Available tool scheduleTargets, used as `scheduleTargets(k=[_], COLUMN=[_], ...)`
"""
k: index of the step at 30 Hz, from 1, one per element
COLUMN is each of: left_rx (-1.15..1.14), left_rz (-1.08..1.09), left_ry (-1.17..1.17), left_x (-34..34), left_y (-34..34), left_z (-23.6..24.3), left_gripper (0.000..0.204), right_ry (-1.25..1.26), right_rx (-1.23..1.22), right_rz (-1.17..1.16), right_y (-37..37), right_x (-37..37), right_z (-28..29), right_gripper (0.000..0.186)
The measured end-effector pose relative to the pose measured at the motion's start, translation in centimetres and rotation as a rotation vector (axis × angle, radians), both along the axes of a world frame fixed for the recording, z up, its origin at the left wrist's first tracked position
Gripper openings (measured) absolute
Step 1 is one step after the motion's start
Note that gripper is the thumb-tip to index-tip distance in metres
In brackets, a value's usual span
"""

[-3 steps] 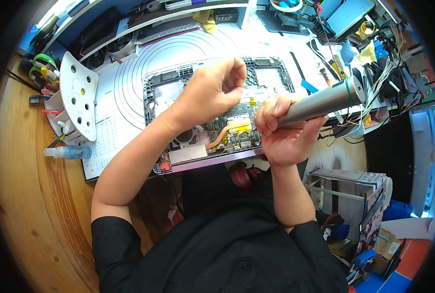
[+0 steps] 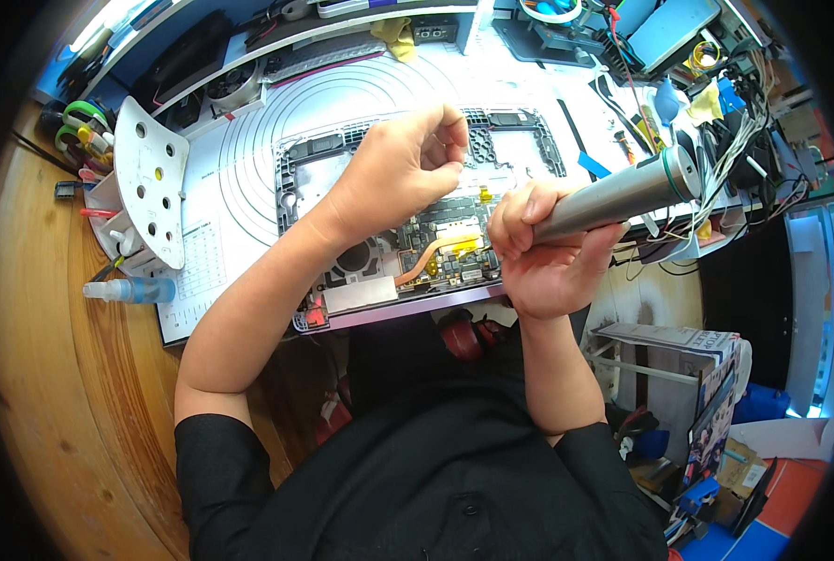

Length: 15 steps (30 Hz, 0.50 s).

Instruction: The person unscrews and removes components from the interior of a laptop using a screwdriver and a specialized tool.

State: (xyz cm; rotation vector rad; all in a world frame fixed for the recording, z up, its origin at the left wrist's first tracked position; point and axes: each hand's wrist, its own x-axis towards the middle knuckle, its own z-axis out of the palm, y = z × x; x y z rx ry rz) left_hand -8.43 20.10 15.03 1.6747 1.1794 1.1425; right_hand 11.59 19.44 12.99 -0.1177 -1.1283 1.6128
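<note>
Opened laptop chassis (image 2: 342,178) flat on white work mat (image 2: 248,140), near front edge of the tabletop, internals up for access. Right hand (image 2: 552,257) wrapped tight round grey cylindrical power screwdriver (image 2: 613,198), tip end down at copper heat pipe (image 2: 426,257) area; tip itself hidden. Left hand (image 2: 403,168) hovering over chassis, fingers curled, thumb and forefinger pressed together; can't tell if pinching anything. White screw tray (image 2: 150,178) propped near left edge.

Cluttered wooden workbench (image 2: 33,374), bright light

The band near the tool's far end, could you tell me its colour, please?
Green, on the grey cylindrical tool; head view shows it best.
</note>
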Motion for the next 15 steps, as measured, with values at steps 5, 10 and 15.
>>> scheduleTargets(k=[5,10,15], left_rx=[-0.075,-0.189,-0.213], left_rz=[-0.05,-0.111,-0.139], left_ry=[-0.142,-0.149,-0.095], left_x=[-0.7,-1.3,-1.0], left_y=[0.4,0.4,0.1], left_z=[-0.3,0.2,0.3], left_gripper=[0.021,0.021,0.021], right_ry=[-0.079,-0.039,-0.046], right_rx=[0.031,0.025,0.001], right_rz=[-0.038,-0.007,-0.001], right_y=[-0.1,0.1,0.2], right_x=[-0.1,-0.1,0.0], right_z=[0.1,-0.1,0.1], right_gripper=[0.08,0.081,0.082])
